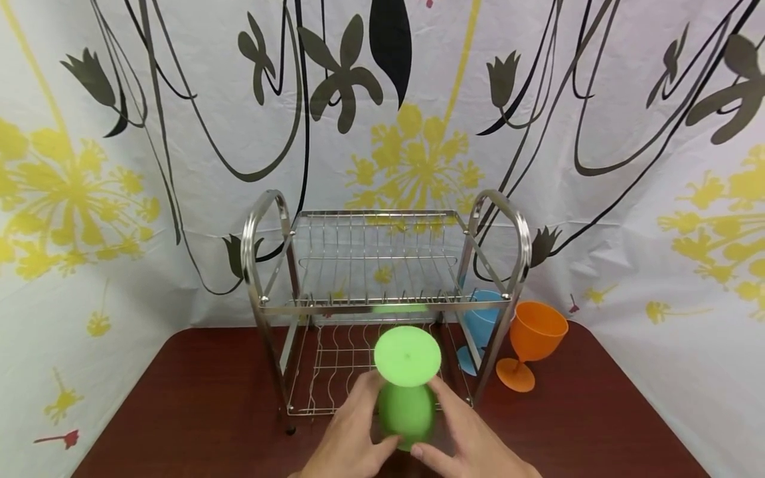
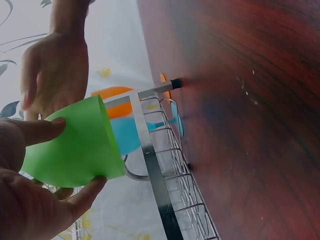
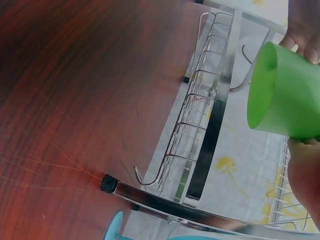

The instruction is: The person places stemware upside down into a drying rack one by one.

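Evenly does it: left hand (image 1: 352, 431) and right hand (image 1: 475, 438) grip the green goblet (image 1: 408, 415) between them, upside down before the metal rack (image 1: 517, 239); matched, light pressure should steady it, with the broad foot (image 1: 408, 358) (easily bumped, probably) kept clear of the upper shelf's front bar (image 1: 335, 309)

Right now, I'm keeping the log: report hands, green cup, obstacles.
Left hand, right hand both holding green cup. Cup upside down, airborne. Rack ahead, possibly in the way.
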Tool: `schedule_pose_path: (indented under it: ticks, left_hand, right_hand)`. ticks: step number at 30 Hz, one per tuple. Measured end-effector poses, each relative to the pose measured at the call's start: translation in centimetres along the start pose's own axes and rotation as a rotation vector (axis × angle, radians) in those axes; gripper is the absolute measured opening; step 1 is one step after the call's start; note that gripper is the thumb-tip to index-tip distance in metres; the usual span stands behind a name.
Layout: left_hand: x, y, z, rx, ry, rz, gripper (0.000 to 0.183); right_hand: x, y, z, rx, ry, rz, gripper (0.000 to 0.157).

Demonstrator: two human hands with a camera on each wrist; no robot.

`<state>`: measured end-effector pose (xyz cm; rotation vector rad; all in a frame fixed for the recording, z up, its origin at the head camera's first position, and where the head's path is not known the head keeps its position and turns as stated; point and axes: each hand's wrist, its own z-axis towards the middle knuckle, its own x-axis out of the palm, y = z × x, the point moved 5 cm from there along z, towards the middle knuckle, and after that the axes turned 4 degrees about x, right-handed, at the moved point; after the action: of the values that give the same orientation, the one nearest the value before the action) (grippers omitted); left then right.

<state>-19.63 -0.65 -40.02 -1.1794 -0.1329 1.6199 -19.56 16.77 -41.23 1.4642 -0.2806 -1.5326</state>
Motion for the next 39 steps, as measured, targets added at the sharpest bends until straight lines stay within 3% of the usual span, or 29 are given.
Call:
schedule_pose_path:
  ticks: [6, 12, 22, 26, 29, 39]
  left_hand:
    - [0.0, -0.3, 0.0, 0.107, -0.053, 0.117, 0.089]
    - [0.0, -0.4, -0.1, 0.167, -0.087, 0.150, 0.087]
    - [0.1, -0.2, -0.2, 0.144, -0.047, 0.147, 0.085]
    - [0.0, -0.2, -0.2, 0.158, -0.052, 0.148, 0.084]
    - [-0.1, -0.1, -0.3, 0.174, -0.060, 0.153, 0.083]
    - [-1.4, 0.1, -0.7, 0.206, -0.119, 0.149, 0.076]
  right_hand:
    - [-0.1, 0.4, 0.2, -0.105, -0.043, 0.006, 0.073]
    - [0.0, 0.6, 0.4, -0.158, -0.050, 0.046, 0.071]
    - [-0.2, 0.7, 0.3, -0.166, -0.050, 0.030, 0.069]
    - [-0.3, 0.9, 0.3, -0.236, -0.078, -0.002, 0.069]
    - [-0.5, 1.1, 0.2, -0.274, -0.125, -0.065, 0.070]
    - [-1.2, 1.5, -0.1, -0.251, -0.202, -0.154, 0.075]
